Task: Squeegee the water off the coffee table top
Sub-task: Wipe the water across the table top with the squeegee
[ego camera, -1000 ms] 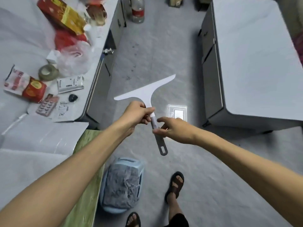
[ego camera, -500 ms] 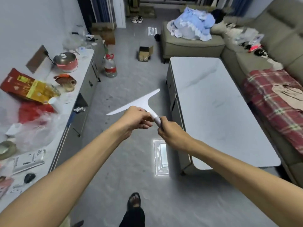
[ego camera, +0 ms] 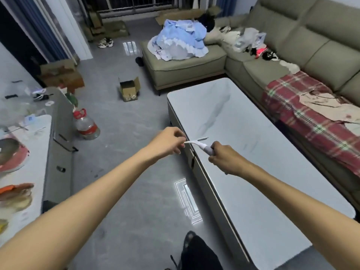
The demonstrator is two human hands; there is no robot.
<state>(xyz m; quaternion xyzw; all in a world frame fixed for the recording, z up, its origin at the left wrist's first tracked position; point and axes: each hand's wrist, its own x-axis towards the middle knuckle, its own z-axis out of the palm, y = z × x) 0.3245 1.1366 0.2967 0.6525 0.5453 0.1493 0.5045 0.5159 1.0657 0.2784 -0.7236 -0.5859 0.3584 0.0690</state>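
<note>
Gripping the squeegee (ego camera: 204,147) handle, the right hand (ego camera: 224,160) has curled fingers; the left hand (ego camera: 167,142) pinches its blade end, above the left edge of the coffee table (ego camera: 253,172).

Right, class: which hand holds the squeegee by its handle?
The right hand, curled round the handle of the squeegee; the left hand only pinches the blade's end.

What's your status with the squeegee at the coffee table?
Right hand grips squeegee by handle, left hand pinches blade end. Squeegee held over coffee table near edge, not yet wiping. Sofa close along far side.
</note>
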